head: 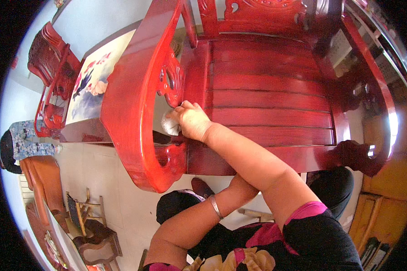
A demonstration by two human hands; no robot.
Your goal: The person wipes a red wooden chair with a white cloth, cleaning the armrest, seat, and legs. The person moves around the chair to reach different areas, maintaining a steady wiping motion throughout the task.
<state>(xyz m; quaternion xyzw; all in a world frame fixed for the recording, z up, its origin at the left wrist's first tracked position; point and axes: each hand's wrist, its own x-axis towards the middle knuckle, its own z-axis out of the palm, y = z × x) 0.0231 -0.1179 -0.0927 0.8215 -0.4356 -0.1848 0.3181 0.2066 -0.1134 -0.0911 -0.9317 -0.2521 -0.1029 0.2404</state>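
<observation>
My right hand [194, 121] grips a white cloth [170, 123], bunched up, at the inner side of a chair's armrest. The glossy red wooden chair [271, 98] has a slatted seat and a carved back. Its wide, curved armrest [127, 98] lies left of my hand. Just above the cloth is a carved openwork bracket [173, 81] under the armrest. My left forearm, with a silver bangle [216, 207], passes beneath my right forearm. My left hand is out of view, hidden behind my right forearm and the seat's front edge.
Beyond the armrest stands a dark wooden table with a flower-and-bird picture [91, 81] on top. Another carved red chair [54, 74] is behind it. At far left is a person in a patterned top [32, 139]. A small wooden stool [88, 210] stands lower left.
</observation>
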